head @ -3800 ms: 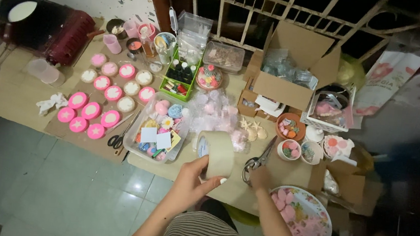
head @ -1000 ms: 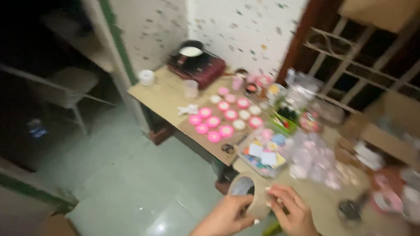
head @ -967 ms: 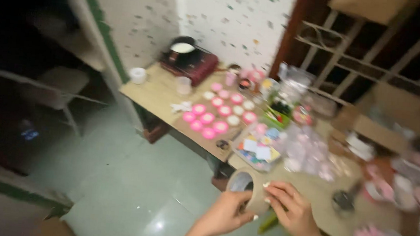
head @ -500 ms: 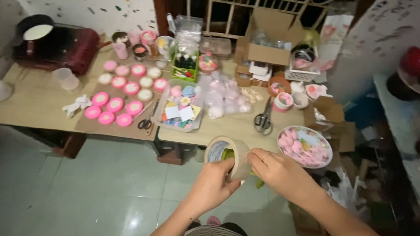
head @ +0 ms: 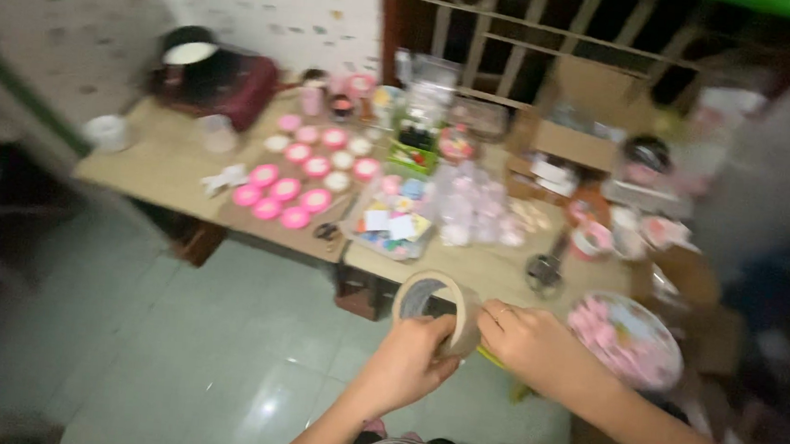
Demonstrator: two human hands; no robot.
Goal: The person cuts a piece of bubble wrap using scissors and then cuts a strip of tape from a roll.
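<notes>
Tape: wide beige roll of packing tape (head: 437, 308), lower centre of frame, upright.
Left hand (head: 412, 364): fingers curled around the roll's lower edge.
Right hand (head: 528, 341): fingertips pinching its right rim.
Background: low wooden table (head: 160, 161) with round pink lids (head: 285, 190), upper left.

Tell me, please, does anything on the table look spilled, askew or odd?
Nothing stands out. Both hands hold the tape roll in front of the table; the pink cups sit in tidy rows. The picture is blurred.

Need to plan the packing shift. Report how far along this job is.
Done: rows of pink and white round cups sit laid out on the low table. In hand: the left hand holds a roll of tape while the right hand picks at its edge. Left: no strip is pulled free yet, and the cardboard box stands open.
</notes>
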